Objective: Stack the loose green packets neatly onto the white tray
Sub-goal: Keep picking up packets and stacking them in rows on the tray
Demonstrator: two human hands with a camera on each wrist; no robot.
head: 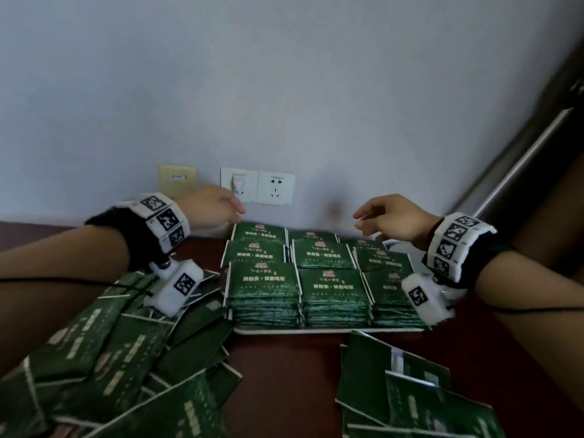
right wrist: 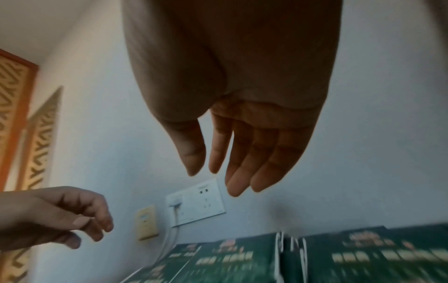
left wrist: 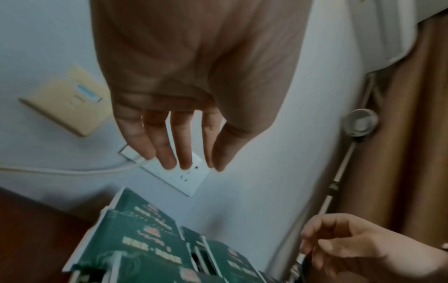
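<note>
While packets point(head: 328, 279) fill the tray point(head: 316, 329) — both hands point(head: 393, 216) hover empty.

The head camera looks forward and down over the dark wooden table point(head: 284, 368). Each wrist camera looks closely along its palm toward the pale wall, sharing the white wall socket point(left wrist: 184, 176).

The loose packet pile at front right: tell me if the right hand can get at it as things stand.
Probably yes. The right hand hangs empty above the stacked packets on the white tray; nothing covers the loose packet pile, though the hand must draw back.
</note>
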